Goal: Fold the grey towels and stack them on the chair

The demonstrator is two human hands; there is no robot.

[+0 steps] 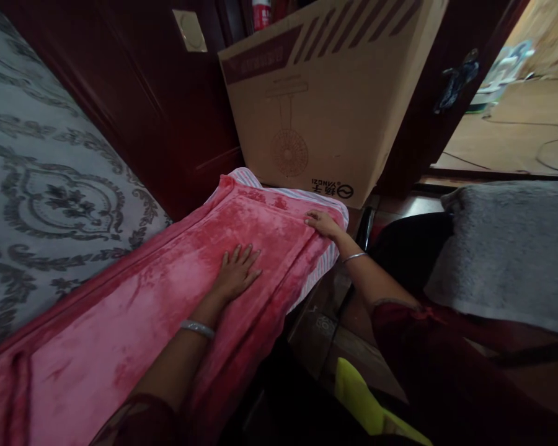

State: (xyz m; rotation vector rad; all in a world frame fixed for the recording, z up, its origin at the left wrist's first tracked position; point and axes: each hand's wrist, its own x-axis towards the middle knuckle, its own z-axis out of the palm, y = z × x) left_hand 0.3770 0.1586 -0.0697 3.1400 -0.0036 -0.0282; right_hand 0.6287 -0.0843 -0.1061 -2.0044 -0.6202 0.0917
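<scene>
A pink, plush-looking blanket (167, 291) is spread over a long, narrow surface. My left hand (236, 272) lies flat on it near the middle, palm down with fingers spread. Near the blanket's far right corner, my right hand (323, 224) rests on the cloth beside a raised fold, its fingers slightly bent and apart. Striped cloth (318, 272) shows from under the blanket along the right side and far end. Each wrist wears a silver-coloured bangle.
A large cardboard box (335, 105) stands against the blanket's far end, before a dark red door (134, 80). Patterned wallpaper (60, 204) borders the left side. To the right are a grey cloth-covered seat (516, 248) and a doorway with cables on the floor. Something yellow-green (360, 396) lies low in front.
</scene>
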